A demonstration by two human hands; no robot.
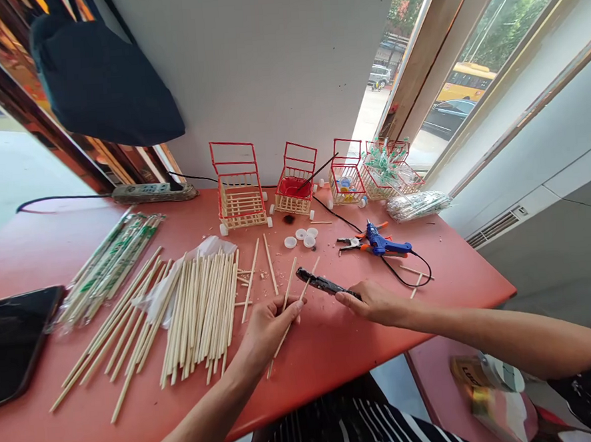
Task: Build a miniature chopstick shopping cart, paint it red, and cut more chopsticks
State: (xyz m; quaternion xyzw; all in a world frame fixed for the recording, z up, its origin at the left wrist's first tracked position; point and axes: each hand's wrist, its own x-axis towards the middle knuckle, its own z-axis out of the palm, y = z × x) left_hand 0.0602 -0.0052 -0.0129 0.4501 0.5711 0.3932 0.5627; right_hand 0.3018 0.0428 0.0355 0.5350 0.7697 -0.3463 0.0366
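Observation:
My left hand [272, 322] is closed around two thin wooden chopsticks [289, 283], pinched between thumb and fingers over the front of the table. In my right hand [378, 302] is a slim black plier-like tool [324, 282], its head pointing left and meeting one of the sticks; its jaws are too small to make out. Left of my hands lies a thick pile of loose chopsticks [201, 313], partly on a white plastic wrapper [163, 302]. A few single sticks [250, 280] and short cut pieces lie just beyond my left hand.
Small stick-built carts with red frames [244, 201] line the wall, one holding a red tub [293, 188]. A blue glue gun [384, 240], pliers [351, 243], white caps [309, 240], packaged chopsticks [113, 265], a black tablet [20, 344] and a power strip [153, 191] share the red table [335, 378].

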